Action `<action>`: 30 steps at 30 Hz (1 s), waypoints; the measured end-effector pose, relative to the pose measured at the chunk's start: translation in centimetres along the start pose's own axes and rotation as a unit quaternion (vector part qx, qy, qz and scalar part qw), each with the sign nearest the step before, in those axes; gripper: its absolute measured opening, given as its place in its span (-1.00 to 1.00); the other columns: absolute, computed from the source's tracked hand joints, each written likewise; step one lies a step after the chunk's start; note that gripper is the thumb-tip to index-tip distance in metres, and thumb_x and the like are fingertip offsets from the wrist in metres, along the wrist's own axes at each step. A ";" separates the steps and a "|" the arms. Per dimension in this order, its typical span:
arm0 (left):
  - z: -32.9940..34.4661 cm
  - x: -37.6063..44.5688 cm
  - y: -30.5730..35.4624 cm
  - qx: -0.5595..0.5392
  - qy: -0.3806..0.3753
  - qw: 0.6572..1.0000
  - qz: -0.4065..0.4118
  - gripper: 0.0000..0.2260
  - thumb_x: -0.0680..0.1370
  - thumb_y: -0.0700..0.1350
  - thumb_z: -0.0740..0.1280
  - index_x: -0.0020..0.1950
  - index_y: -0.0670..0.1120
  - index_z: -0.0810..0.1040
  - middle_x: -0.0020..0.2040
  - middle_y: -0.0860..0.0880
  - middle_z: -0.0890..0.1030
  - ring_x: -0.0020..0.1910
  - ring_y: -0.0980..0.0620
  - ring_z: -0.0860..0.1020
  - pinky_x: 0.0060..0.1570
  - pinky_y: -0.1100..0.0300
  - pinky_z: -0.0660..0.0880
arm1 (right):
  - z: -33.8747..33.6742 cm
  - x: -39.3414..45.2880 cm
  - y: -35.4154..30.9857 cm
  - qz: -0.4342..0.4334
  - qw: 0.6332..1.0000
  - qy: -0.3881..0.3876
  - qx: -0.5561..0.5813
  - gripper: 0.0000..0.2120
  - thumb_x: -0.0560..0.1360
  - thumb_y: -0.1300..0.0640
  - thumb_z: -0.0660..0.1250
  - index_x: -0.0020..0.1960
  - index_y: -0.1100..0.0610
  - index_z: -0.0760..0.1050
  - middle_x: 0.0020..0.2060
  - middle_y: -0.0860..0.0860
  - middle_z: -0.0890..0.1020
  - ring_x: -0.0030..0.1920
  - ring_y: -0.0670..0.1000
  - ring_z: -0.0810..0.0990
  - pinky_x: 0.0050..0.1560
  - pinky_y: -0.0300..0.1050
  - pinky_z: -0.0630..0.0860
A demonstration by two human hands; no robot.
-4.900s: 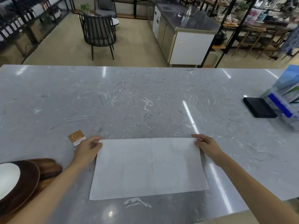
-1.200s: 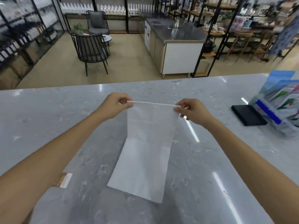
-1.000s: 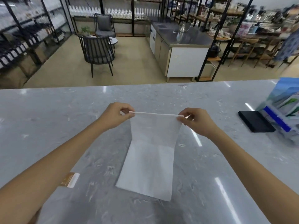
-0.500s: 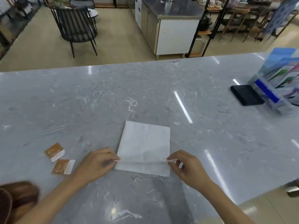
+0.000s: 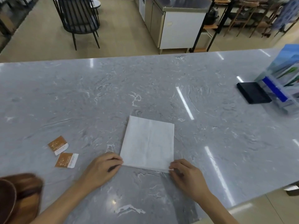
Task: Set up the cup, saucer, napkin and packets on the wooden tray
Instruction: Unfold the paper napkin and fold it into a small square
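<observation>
A white napkin (image 5: 148, 142) lies folded into a near-square on the grey marble counter (image 5: 145, 88). My left hand (image 5: 102, 167) pinches its near-left corner and my right hand (image 5: 186, 173) pinches its near-right corner, both pressing the near edge onto the counter. Two brown and white packets (image 5: 58, 145) (image 5: 66, 160) lie flat to the left of the napkin. A wooden tray (image 5: 30, 189) shows at the bottom-left corner, with the dark rim of a saucer (image 5: 8, 201) on it. No cup is in view.
A black flat box (image 5: 253, 94) and a clear stand with blue leaflets (image 5: 281, 84) sit at the counter's right end. The counter's near-right edge drops to the floor. Beyond the far edge stand a black chair (image 5: 79, 18) and a steel cabinet (image 5: 174, 21).
The napkin went from a wide open sheet to a narrow strip held up by its far edge, then was folded toward me into a square. Both hands came down to the near edge.
</observation>
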State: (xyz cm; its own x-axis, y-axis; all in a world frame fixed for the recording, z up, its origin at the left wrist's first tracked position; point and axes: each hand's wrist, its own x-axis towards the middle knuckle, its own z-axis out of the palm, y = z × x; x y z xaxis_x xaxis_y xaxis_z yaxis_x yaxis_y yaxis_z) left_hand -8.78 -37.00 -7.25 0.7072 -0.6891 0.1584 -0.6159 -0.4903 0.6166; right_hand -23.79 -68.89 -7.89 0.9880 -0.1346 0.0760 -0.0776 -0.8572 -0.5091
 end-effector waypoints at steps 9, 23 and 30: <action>-0.8 2.4 -0.4 0.081 -0.026 0.995 0.046 -0.77 0.51 0.05 0.34 -0.23 -0.01 0.71 -0.17 0.15 0.65 -0.10 0.13 0.55 -0.31 0.17 0.56 | 0.0 0.0 -0.7 -0.004 1.000 0.014 -0.021 -0.81 0.54 -0.11 0.35 -0.07 0.00 0.63 0.06 -0.12 0.62 0.09 -0.13 0.58 -0.23 -0.19 0.63; 2.4 10.9 -3.6 0.267 -0.190 0.943 -0.057 -0.25 0.56 0.32 -0.28 0.62 -0.11 -0.26 0.63 -0.04 -0.27 0.61 -0.01 -0.29 0.60 -0.04 -0.17 | 3.2 8.4 2.0 0.031 0.984 -0.084 -0.151 -0.37 0.68 -0.25 -0.11 0.64 -0.05 -0.22 0.63 -0.13 -0.18 0.63 0.00 -0.24 0.62 0.06 -0.17; 1.0 13.9 -3.4 0.172 -0.113 0.978 -0.022 -0.42 0.64 0.08 0.24 0.58 -0.16 0.22 0.63 -0.14 0.15 0.63 -0.12 0.00 0.60 0.01 -0.03 | 0.9 11.5 1.9 0.074 0.996 -0.039 -0.042 -0.45 0.65 -0.09 0.22 0.58 0.07 0.23 0.57 0.10 0.26 0.54 0.19 0.24 0.49 0.13 0.25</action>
State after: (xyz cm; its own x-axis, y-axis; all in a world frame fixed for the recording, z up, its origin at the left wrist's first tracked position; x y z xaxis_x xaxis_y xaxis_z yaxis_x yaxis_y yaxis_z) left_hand 2.83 -45.42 -7.93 0.6644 -0.7449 -0.0609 -0.6946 -0.6455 0.3176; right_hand -12.50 -71.61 -8.75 0.9722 -0.2255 -0.0635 -0.2303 -0.8704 -0.4351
